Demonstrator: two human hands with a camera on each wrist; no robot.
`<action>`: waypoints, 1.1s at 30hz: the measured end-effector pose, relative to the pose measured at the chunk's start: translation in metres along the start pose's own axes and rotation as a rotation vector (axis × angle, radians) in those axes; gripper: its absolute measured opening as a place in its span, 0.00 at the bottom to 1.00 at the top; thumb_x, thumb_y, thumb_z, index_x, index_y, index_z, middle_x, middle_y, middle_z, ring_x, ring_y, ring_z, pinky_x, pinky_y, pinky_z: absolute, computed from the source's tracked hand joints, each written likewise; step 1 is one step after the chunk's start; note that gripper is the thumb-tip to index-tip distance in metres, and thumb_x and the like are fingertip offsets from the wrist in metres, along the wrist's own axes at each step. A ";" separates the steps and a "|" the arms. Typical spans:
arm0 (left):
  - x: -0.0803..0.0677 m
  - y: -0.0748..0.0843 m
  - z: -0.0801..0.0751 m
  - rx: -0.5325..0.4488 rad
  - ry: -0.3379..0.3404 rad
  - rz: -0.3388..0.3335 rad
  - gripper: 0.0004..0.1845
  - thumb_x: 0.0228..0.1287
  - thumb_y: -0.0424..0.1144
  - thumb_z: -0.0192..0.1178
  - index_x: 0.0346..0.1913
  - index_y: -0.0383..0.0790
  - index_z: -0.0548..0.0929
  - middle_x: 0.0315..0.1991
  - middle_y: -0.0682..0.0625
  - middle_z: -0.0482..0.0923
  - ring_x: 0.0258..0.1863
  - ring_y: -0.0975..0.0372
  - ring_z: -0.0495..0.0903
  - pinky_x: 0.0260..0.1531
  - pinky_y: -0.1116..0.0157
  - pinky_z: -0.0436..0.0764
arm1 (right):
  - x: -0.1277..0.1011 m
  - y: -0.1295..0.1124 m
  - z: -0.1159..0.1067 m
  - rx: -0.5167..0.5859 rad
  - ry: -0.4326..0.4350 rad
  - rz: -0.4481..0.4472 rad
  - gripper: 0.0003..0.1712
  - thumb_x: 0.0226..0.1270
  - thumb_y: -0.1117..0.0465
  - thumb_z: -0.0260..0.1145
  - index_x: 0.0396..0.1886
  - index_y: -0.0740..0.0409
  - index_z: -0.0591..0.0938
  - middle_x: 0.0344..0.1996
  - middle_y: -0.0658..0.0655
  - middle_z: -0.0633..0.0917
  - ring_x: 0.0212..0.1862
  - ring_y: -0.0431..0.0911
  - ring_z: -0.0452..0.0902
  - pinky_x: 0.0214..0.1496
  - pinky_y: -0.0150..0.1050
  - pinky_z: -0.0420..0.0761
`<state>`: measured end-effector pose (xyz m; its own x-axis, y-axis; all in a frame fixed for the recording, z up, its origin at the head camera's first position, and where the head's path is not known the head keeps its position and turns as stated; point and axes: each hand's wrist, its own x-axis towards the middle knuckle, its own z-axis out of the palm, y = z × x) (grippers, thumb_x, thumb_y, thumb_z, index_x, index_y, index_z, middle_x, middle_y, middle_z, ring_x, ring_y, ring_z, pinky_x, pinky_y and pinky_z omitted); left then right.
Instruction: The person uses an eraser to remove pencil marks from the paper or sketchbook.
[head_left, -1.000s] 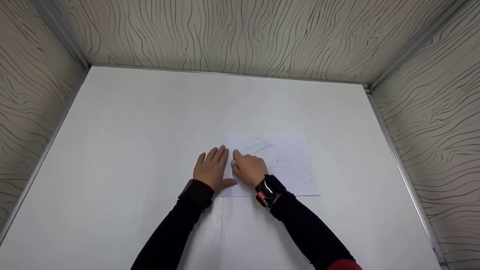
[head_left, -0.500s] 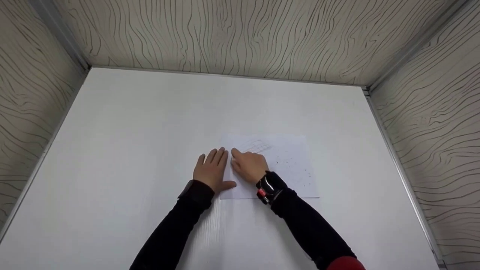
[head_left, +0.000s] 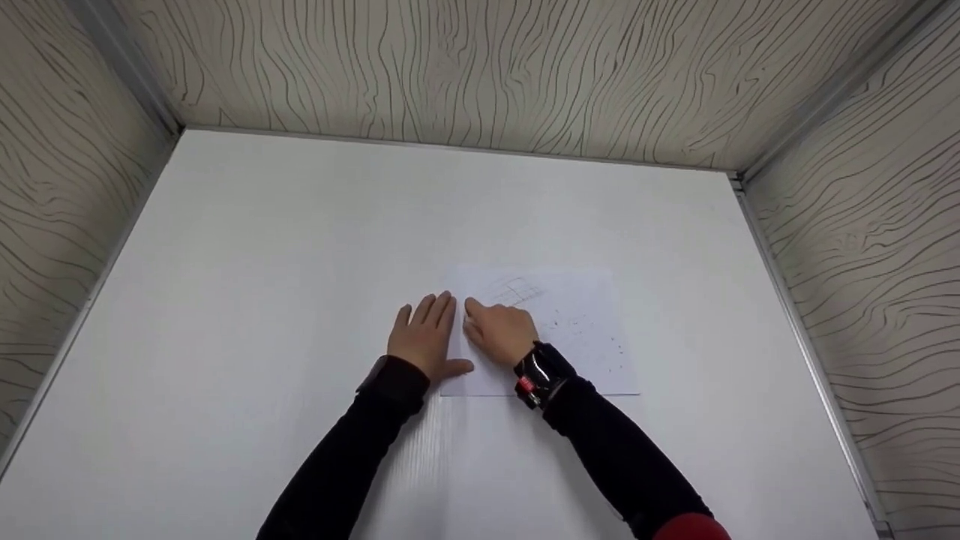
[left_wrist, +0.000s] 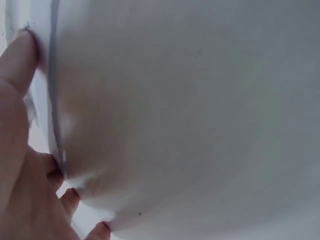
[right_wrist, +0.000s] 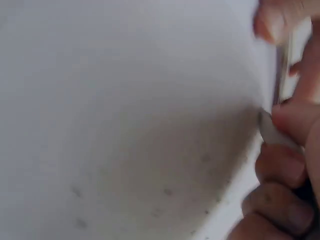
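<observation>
At paper (head_left: 585, 292) edge | left grip (head_left: 422, 339) | right grip (head_left: 504, 334) pinching eraser (right_wrist: 274, 133) | table (head_left: 322, 217) edges distant

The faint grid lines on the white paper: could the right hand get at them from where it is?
Probably yes: the faint grid lines lie just beyond the right hand, with nothing seen in between, though that hand grips a small pale object.
</observation>
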<state>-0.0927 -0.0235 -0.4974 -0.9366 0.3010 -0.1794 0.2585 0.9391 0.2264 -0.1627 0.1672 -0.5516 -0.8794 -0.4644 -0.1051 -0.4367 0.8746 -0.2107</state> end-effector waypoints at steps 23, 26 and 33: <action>-0.001 0.006 -0.004 -0.025 -0.052 -0.006 0.58 0.75 0.67 0.77 0.94 0.40 0.65 0.95 0.44 0.65 0.94 0.49 0.64 0.94 0.44 0.68 | 0.007 0.008 -0.003 0.055 0.038 0.030 0.13 0.94 0.49 0.63 0.54 0.54 0.80 0.25 0.55 0.82 0.27 0.50 0.78 0.30 0.46 0.79; 0.000 0.007 -0.010 -0.047 -0.048 0.009 0.56 0.73 0.64 0.80 0.93 0.42 0.68 0.94 0.43 0.67 0.92 0.48 0.67 0.91 0.43 0.71 | -0.002 0.013 -0.003 0.072 0.009 0.048 0.13 0.94 0.49 0.65 0.53 0.54 0.80 0.24 0.53 0.81 0.27 0.48 0.77 0.30 0.44 0.77; 0.015 -0.001 -0.007 -0.162 -0.028 -0.002 0.55 0.72 0.63 0.81 0.92 0.43 0.69 0.95 0.39 0.63 0.96 0.43 0.61 0.95 0.36 0.62 | -0.019 0.007 -0.004 0.103 -0.020 0.023 0.13 0.93 0.49 0.61 0.52 0.54 0.80 0.25 0.51 0.78 0.29 0.51 0.80 0.34 0.49 0.85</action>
<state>-0.1088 -0.0206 -0.4933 -0.9296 0.3055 -0.2060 0.2128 0.9015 0.3768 -0.1501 0.1826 -0.5468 -0.8848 -0.4475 -0.1299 -0.3933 0.8667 -0.3068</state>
